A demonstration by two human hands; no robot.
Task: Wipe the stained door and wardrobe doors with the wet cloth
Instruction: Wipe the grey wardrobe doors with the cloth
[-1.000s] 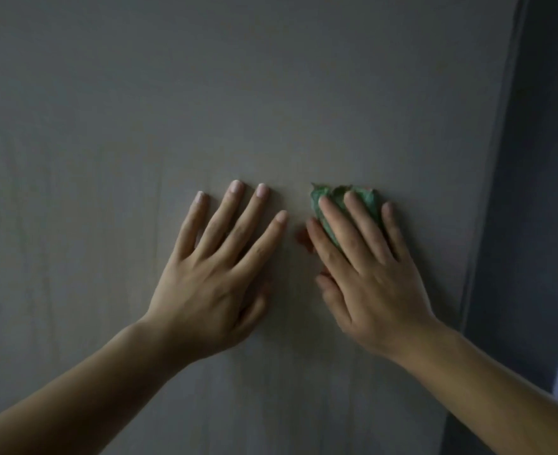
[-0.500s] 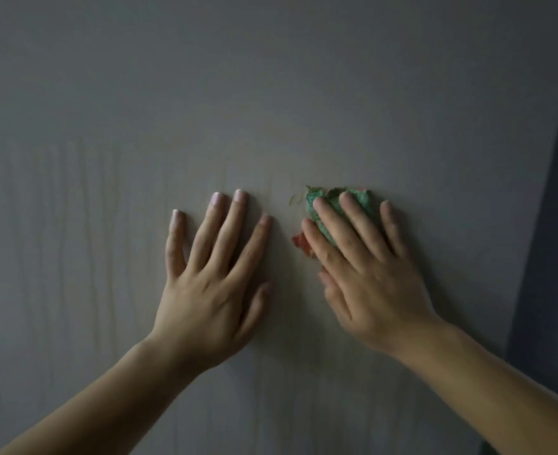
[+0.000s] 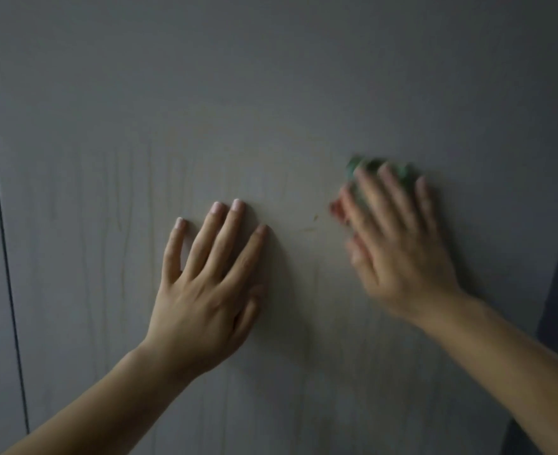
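The left hand [image 3: 205, 290] lies flat on the pale door [image 3: 271, 93], fingers straight and spread, holding nothing. To its right, the blurred right hand [image 3: 399, 244] presses the green cloth [image 3: 356, 164] against the door under straight fingers. Small yellowish marks [image 3: 313, 221] sit between the 2 hands.

Bare forearms [image 3: 107, 405], left hand [image 3: 202, 300] with short rounded fingernails [image 3: 237, 205], right hand [image 3: 402, 257] blurred.
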